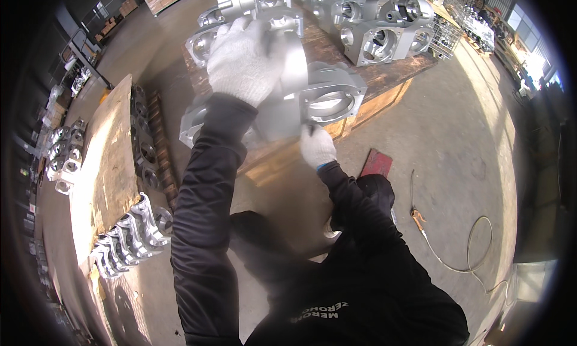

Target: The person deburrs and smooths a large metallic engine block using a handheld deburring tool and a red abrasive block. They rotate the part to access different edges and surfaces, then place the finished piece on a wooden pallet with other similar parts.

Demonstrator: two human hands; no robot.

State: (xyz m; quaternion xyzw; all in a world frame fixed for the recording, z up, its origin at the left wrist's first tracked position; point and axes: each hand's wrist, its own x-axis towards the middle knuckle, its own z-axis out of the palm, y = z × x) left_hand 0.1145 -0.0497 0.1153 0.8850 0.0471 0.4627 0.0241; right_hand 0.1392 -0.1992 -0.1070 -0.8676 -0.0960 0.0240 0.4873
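A large silver metal casting [333, 106] with a wide round opening lies at the near edge of a wooden pallet [390, 75]. My left hand [243, 63], in a white knit glove, lies over the casting's upper left side with its fingers stretched forward; motion smears its edge. Lower down, my right hand [318, 148] is closed in a white glove right at the casting's near lower edge. Something small and dark shows at its fingertips, too small to name. The middle part of the casting is blurred.
More silver castings [375, 42] crowd the pallet's far side. To the left, a wooden board [108, 166] has castings along it, and ribbed metal parts [129, 238] stand at its near end. A red plate [377, 163] and an air gun [418, 217] with a coiled hose lie on the floor.
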